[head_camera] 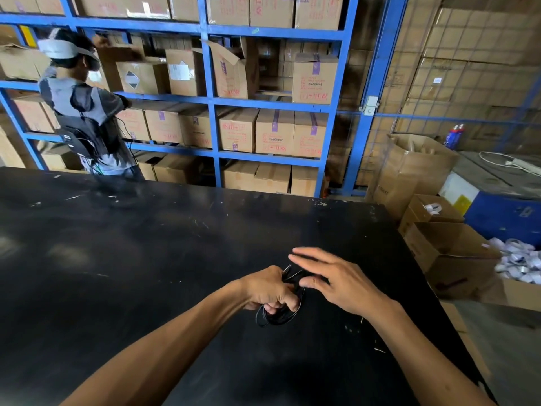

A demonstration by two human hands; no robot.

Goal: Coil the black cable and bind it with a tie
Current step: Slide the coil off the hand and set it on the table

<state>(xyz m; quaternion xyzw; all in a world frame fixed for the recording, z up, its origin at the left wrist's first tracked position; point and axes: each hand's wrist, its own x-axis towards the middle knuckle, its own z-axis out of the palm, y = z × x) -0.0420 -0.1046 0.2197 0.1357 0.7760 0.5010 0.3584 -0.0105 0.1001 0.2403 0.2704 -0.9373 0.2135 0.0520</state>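
Note:
A coiled black cable hangs in a bundle from my left hand, which grips it just above the black table. Loops of the coil show below my fingers; thin ends stick up above the fist. My right hand sits right beside it, thumb and forefinger pinched at the top of the bundle on a thin strand, the other fingers spread. Whether that strand is a tie or a cable end, I cannot tell.
Open cardboard boxes stand off the table's right edge, one holding white rolls. Beyond the far edge a person faces blue shelving stacked with cartons.

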